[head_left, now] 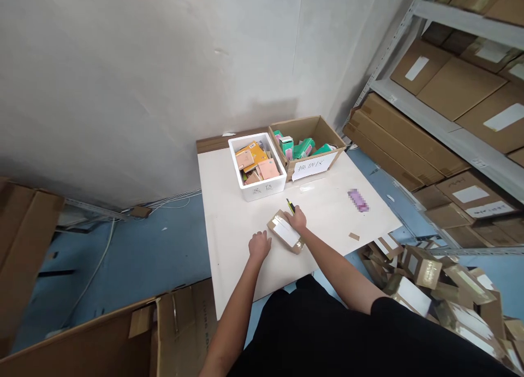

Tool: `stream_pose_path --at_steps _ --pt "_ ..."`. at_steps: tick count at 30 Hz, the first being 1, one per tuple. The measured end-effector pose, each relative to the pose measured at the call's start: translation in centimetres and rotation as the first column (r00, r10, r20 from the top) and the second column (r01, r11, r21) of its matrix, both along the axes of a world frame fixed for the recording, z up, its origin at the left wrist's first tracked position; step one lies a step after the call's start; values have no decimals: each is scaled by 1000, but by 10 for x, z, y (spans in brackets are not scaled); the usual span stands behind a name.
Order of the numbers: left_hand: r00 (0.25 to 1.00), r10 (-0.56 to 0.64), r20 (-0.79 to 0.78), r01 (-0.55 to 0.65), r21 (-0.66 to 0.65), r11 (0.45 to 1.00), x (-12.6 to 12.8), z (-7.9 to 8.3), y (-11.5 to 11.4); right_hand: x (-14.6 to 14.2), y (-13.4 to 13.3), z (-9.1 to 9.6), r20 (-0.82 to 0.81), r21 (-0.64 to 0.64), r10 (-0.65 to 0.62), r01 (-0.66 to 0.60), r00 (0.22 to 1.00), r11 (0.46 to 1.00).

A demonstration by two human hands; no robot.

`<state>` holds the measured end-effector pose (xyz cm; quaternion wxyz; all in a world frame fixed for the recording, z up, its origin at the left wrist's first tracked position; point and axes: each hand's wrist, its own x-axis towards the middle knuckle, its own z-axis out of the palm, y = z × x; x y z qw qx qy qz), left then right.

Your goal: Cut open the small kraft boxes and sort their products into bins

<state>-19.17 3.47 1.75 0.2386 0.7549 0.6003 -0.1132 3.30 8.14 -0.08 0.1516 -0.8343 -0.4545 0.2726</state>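
A small brown cardboard parcel (283, 231) with a white label and shiny clear tape lies tilted on the white table (229, 262). My right hand (297, 220) is closed around a yellow-green and black box cutter (290, 205) at the parcel's upper right side; the cutter's tip points up and away. Just left of the parcel, my left hand (259, 245) rests on the table with its fingers curled in, and nothing shows in it.
Behind the parcel stand a white foam box (262, 190) of small orange and pink boxes and a cardboard box (313, 172) holding green packages. A blurred purple item (358, 200) lies at right. Parcels (426, 268) are heaped on the floor beside a loaded shelf (450, 120).
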Motion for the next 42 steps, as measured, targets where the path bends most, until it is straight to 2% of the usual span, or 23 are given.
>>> stream_pose_path --at_steps 2,4,7,9,12,16,18,20,22,29,36,42 --pt "994 -98 57 94 76 993 9 -1 1 15 -19 1 21 10 -58 58 998 998" --pt "962 -248 114 234 120 965 24 -6 4 32 -49 -2 38 -25 -119 120 992 992" --pt "875 -452 173 431 147 890 48 -18 8 54 -92 -10 37 -139 -115 119 993 983" --pt "845 -502 186 484 137 864 60 -27 10 60 -107 -15 22 -201 -110 113 994 973" --pt "887 -433 161 418 119 900 63 -39 11 52 -95 -17 11 -222 -139 138 990 965" --pt "981 -175 80 159 172 972 43 -50 5 22 -38 -12 -53 -180 -73 62 996 982" --pt "998 -45 47 34 212 977 32 -52 -1 9 -15 -10 -158 -126 -21 1 987 992" --pt "999 15 36 -22 225 974 24 -52 -5 3 -6 -11 -265 -93 -9 -16 964 995" --pt "999 22 35 -29 210 977 23 -51 -6 7 -12 -14 -335 -100 -38 4 942 995" --pt "999 37 -25 -31 192 981 33 -48 3 29 -61 -26 -469 -208 -112 14 876 978" --pt "999 36 -32 -29 193 981 32 -51 2 21 -63 -22 -452 -239 -83 -31 888 971" --pt "998 38 -52 -29 165 986 33 -51 3 26 -72 -18 -413 -241 -23 -85 910 967"
